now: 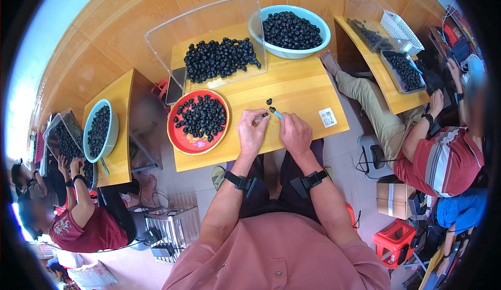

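My left hand [251, 134] pinches a small black part [264, 115] between thumb and fingertips, just above the wooden table. In my right hand [296, 134] is a slim tool with a light blue handle [279, 116], its tip pointing forward and left. At that tip is a black ring-like part [272, 110]; whether it is on the tip or only beside it I cannot tell. Another loose black ring [269, 101] lies just beyond. Left of my hands, a round red tray with a yellow rim [170, 125] holds many such black rings.
A clear plastic bin [206, 13] lies at the back with black rings heaped in it, beside a pale blue basin [324, 39] of more. A white label [327, 117] is at the table's right. People sit at side tables [117, 149] left and right; a red stool [395, 238] stands behind right.
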Demonstrator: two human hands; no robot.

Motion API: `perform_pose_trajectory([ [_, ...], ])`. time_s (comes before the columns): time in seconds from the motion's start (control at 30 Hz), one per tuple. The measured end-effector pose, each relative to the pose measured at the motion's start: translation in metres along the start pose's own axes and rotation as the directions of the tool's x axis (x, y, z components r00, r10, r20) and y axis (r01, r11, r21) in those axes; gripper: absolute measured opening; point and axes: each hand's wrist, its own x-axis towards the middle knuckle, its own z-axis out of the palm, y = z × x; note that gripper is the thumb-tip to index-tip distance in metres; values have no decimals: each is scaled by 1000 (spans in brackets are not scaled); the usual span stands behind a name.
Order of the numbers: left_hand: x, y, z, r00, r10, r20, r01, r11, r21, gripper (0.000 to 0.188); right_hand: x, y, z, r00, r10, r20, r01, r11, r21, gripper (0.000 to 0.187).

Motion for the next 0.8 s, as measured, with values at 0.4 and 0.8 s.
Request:
perform_pose_trajectory([
  [0.4,0,-3,2,1000,1,-25,-1,1000,-5,19,-1,1,0,1000,-9,-1,9,1000,22,12],
  [0.8,0,-9,6,992,-130,-8,126,973,-195,25,0,0,-2,1000,-8,-22,9,1000,29,12],
])
